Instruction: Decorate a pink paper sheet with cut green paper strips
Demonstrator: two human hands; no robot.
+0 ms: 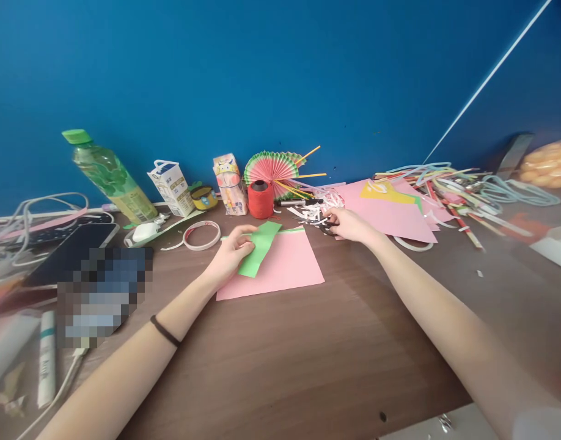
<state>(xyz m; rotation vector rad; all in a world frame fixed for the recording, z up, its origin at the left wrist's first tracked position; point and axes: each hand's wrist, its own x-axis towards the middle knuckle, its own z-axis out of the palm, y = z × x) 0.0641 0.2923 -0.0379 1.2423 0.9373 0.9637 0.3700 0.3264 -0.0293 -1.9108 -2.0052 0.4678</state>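
Observation:
Between the thumb and fingers of my left hand (pixel 237 249) is a strip of green paper (pixel 261 249), tilted above a pink sheet (pixel 287 266) that lies flat on the table. Green also shows along that sheet's far edge. Further right, my right hand (pixel 347 225) reaches to the back of the table, its fingers closed on the black handles of a pair of scissors (pixel 327 227). The blades are hard to make out among white paper scraps (pixel 308 212). Behind my hands stand a spool of red thread (pixel 260 200) and a pink and green pleated paper fan (pixel 274 168).
A roll of tape (pixel 201 236), a milk carton (pixel 173 188), a small patterned pack (pixel 230 184) and a green-capped bottle (pixel 113 177) are at left. Pink sheets (pixel 376 214) and a heap of straws and strips (pixel 459 195) lie at right. A marker (pixel 46 360) rests front left.

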